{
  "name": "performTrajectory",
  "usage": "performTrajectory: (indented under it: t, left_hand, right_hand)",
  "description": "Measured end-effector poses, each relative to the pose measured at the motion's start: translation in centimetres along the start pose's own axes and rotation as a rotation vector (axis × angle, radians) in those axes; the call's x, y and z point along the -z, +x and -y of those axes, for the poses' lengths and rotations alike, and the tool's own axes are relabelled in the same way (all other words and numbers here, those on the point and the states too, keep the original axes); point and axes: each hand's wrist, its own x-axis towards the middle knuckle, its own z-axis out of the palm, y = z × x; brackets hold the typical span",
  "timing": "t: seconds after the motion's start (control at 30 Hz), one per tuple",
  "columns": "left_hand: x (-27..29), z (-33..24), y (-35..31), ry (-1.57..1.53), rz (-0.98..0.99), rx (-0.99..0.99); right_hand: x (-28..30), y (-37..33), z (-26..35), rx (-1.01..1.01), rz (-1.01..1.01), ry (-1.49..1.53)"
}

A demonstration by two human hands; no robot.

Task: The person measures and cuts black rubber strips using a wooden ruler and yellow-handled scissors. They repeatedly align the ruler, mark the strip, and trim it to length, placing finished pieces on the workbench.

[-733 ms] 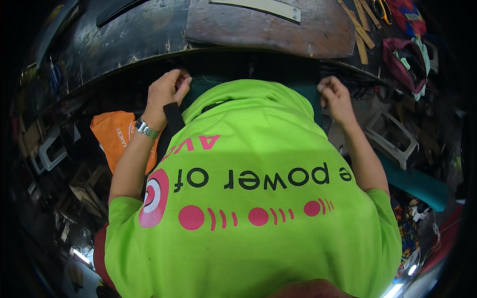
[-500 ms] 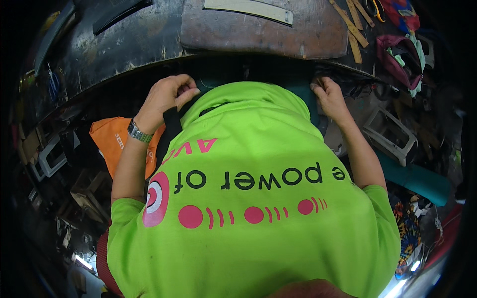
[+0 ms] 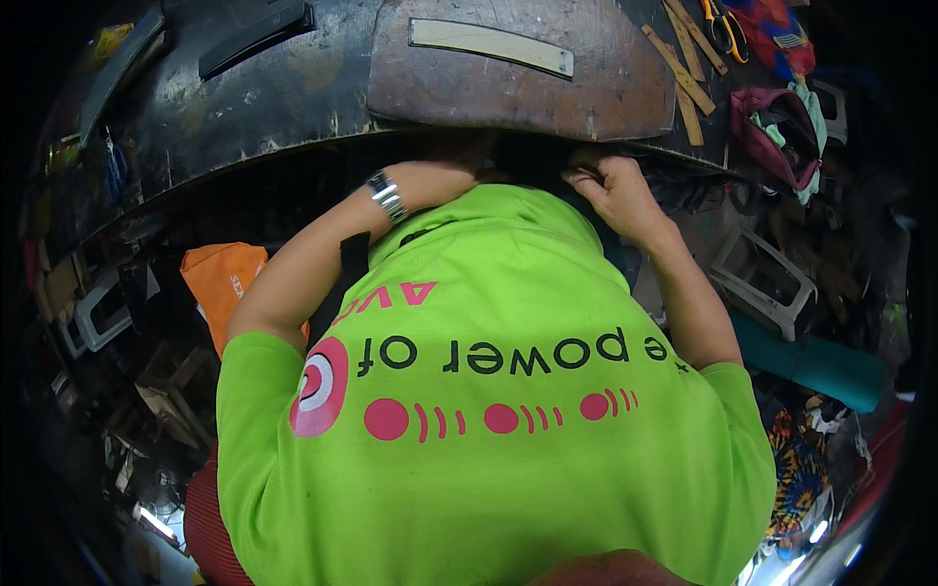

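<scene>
My left hand (image 3: pixel 445 178), below a wrist with a metal watch, reaches across the front of my green shirt (image 3: pixel 498 322) into the shade beneath the table edge. Its fingers are hidden there. At the right side of my waist, my right hand (image 3: pixel 616 195) is closed, thumb and fingers bent together against dark material in my lap; what they hold is too dark to make out. Just beyond both hands, a brown board (image 3: pixel 528 98) lies on the dark table (image 3: pixel 283 98). A pale curved strip (image 3: pixel 491 47) rests on that board.
On the table, a black curved piece (image 3: pixel 256 39) lies left; thin wooden strips (image 3: pixel 684 73) and scissors (image 3: pixel 723 29) lie right. A maroon pouch (image 3: pixel 772 127) hangs by the right edge. Beside me are an orange bag (image 3: pixel 223 283), plastic stool (image 3: pixel 767 273) and teal roll (image 3: pixel 831 366).
My left hand has moved right and inward, under the table edge, and its fingers have gone out of sight. My right hand has shifted slightly left and down, closer to my middle.
</scene>
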Motion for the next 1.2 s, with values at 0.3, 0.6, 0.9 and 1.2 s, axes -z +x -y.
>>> performTrajectory:
  t: [0.3, 0.6, 0.9, 1.2]
  left_hand:
    - [-2.6, -4.3, 8.3, -0.373, 0.054, 0.081]
    - [-1.2, -2.5, 8.5, -0.346, 0.153, 0.138]
    - [5.8, -1.6, -0.7, -0.43, 0.622, 0.27]
    - [15.2, -5.0, -6.3, -0.211, -0.425, 0.009]
  right_hand:
    - [2.5, -1.5, 6.9, 0.388, -0.248, 0.163]
    - [4.3, 3.8, 8.0, 0.417, -0.526, -0.111]
    - [2.6, 5.0, 7.3, 0.376, -0.632, -0.285]
    - [3.2, 5.2, 7.9, 0.268, -0.555, -0.174]
